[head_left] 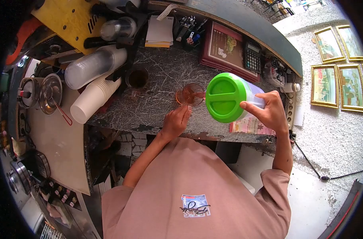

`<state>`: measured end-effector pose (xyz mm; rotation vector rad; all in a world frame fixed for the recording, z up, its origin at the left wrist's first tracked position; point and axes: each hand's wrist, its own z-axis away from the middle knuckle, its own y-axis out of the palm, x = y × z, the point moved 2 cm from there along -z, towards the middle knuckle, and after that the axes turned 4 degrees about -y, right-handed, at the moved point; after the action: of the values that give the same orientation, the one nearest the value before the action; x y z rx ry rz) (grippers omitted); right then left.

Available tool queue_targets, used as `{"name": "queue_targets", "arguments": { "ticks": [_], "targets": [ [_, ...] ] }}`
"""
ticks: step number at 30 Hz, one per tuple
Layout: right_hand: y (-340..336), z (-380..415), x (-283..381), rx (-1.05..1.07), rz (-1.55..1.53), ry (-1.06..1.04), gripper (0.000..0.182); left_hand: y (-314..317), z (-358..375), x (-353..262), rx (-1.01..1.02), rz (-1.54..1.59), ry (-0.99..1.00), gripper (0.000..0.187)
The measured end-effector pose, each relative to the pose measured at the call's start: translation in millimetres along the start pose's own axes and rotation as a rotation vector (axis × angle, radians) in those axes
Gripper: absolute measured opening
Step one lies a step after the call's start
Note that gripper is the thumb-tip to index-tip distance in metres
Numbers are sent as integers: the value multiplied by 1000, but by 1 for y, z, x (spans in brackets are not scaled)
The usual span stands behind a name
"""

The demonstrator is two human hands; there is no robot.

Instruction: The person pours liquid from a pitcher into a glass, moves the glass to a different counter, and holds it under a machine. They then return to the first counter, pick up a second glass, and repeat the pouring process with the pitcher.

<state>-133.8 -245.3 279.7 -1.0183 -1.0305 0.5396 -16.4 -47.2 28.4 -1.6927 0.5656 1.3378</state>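
My right hand (265, 109) is wrapped round the handle of a clear plastic pitcher with a bright green lid (226, 97). The pitcher is tilted to the left, and a reddish-brown liquid runs from its spout into a glass mug (187, 94) on the counter. At the near side of this mug, my left hand (176, 121) has its fingers pinched where the handle would be; the handle itself is hidden. A second glass mug (137, 78) with dark contents stands farther left, apart from both hands.
Stacked paper cups (92, 99) and clear plastic cups (94, 65) lie at the left. Along the back of the scratched counter (161, 79) are notepads (159, 30), dark red menu folders (225, 46) and a calculator (252, 57). A pink patterned sheet (251, 126) lies beneath the pitcher.
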Motion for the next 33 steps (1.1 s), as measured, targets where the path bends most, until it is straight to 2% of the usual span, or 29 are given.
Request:
{"name": "queue_targets", "arguments": {
  "ticks": [2,4,7,17,20,22,33],
  "targets": [
    [-2,-1,1,5,-26,20,40,2,1,5,17,-2,-11,26],
    [-3,-5,3,42,-69,15,48,4,0,7,29,-4,-23,26],
    [-3,-4,-1,9,35,-49,48,3,1,7,24,-8,-27,26],
    [-5,-7,4,22,57,-73,47,4,2,7,9,5,-18,28],
    [-5,-6,4,28,22,-64,47,3,1,6,3,7,-5,27],
    [-4,-2,3,27,64,33,45,2,1,3,-7,18,5,27],
    [-6,-6,8,82,-13,66,45,0,0,4,0,-6,7,23]
  ]
}}
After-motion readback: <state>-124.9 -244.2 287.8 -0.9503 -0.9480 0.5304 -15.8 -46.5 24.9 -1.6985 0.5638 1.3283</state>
